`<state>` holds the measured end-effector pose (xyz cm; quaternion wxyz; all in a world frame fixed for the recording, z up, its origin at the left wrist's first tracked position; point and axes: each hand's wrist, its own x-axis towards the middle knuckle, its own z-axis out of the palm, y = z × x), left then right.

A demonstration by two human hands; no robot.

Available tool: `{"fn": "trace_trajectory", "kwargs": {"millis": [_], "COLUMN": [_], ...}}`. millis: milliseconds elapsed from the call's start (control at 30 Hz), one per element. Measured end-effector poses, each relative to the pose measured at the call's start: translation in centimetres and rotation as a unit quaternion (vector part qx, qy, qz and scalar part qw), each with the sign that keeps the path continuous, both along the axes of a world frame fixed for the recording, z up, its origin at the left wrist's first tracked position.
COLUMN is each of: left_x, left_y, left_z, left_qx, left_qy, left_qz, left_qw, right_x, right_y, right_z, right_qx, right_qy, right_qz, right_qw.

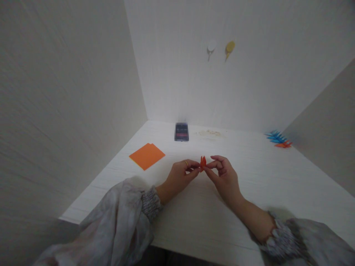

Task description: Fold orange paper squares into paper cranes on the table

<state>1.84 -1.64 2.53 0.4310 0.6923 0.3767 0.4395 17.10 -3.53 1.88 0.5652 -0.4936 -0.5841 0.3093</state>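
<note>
A small folded orange paper piece (203, 162) is held just above the white table (249, 207), between both hands. My left hand (180, 177) pinches its left side with fingertips pressed together; a ring shows on one finger. My right hand (224, 175) pinches its right side the same way. Both wrists rest low over the tabletop, in pale loose sleeves.
A stack of flat orange paper sheets (146, 155) lies to the left. A dark small box (181, 132) stands near the back wall. Several folded blue paper pieces (275, 136) and an orange one (283, 145) lie at the far right. Two hooks (220, 48) hang on the wall.
</note>
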Motion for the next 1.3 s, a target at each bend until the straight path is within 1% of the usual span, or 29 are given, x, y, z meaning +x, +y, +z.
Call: {"fn": "trace_trajectory", "kwargs": {"millis": [100,233,300,367,500,667,767,900,967,1100,1300], "left_x": [0.08,0.03,0.00,0.01,0.13,0.09,0.00,0.06,0.18,0.41,0.51], "left_y": [0.02,0.10,0.12,0.10,0.04,0.10,0.12,0.08,0.12,0.31,0.42], "left_z": [-0.14,-0.19,-0.09,0.07,0.41,0.38,0.31,0.39,0.35,0.14,-0.14], "left_qx": [-0.029,-0.068,-0.080,-0.094,-0.124,-0.141,-0.143,-0.161,-0.173,-0.184,-0.185], "left_qy": [-0.016,-0.043,-0.057,-0.078,-0.124,-0.125,-0.116,-0.130,-0.166,-0.236,-0.236], "left_qz": [-0.008,-0.030,-0.032,-0.031,-0.043,-0.045,-0.050,-0.084,-0.088,-0.072,-0.084], "left_qw": [0.999,0.996,0.995,0.992,0.984,0.981,0.982,0.975,0.967,0.951,0.950], "right_x": [0.11,0.29,0.29,0.22,0.14,0.48,0.53,0.33,0.28,0.35,0.23], "right_y": [-0.06,-0.27,-0.44,-0.62,-0.81,-0.50,-0.35,-0.37,-0.36,-0.32,-0.41], "right_z": [0.04,0.18,0.19,0.21,0.35,0.23,0.25,0.24,0.07,-0.16,0.16], "right_qx": [0.024,0.038,0.039,0.032,0.009,0.000,-0.002,0.002,0.000,-0.007,-0.014], "right_qy": [-0.045,-0.097,-0.086,-0.055,-0.021,-0.025,-0.023,-0.019,-0.010,0.015,0.007], "right_qz": [0.016,0.079,0.100,0.109,0.103,0.061,0.074,0.103,0.093,0.082,0.083], "right_qw": [0.999,0.991,0.990,0.992,0.994,0.998,0.997,0.995,0.996,0.996,0.996]}}
